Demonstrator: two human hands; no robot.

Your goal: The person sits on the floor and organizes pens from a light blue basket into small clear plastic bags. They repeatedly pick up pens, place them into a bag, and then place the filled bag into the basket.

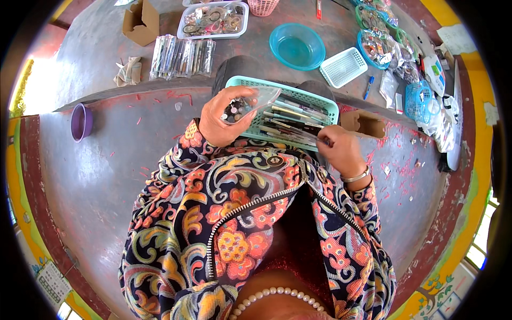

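A mint-green plastic basket (335,113) is in front of me, with several pens (298,113) lying lengthwise in it. My left hand (224,120) is closed around a clear plastic bag (268,96) over the basket's left end. Dark, round-ended pieces, perhaps pen ends, show inside the bag between thumb and fingers. At the basket's near right side, my right hand (344,152) has its fingers pinched on the end of a slim pen (290,129), which slants leftward over the others. Its fingertips are partly hidden.
Behind the basket, a raised ledge holds bundles of bagged pens (182,57), a white tray of bangles (213,21), a cardboard box (141,24), a teal basin (297,46) and a white basket (344,68). An open carton (368,124) stands right; a purple tub (81,122) sits left.
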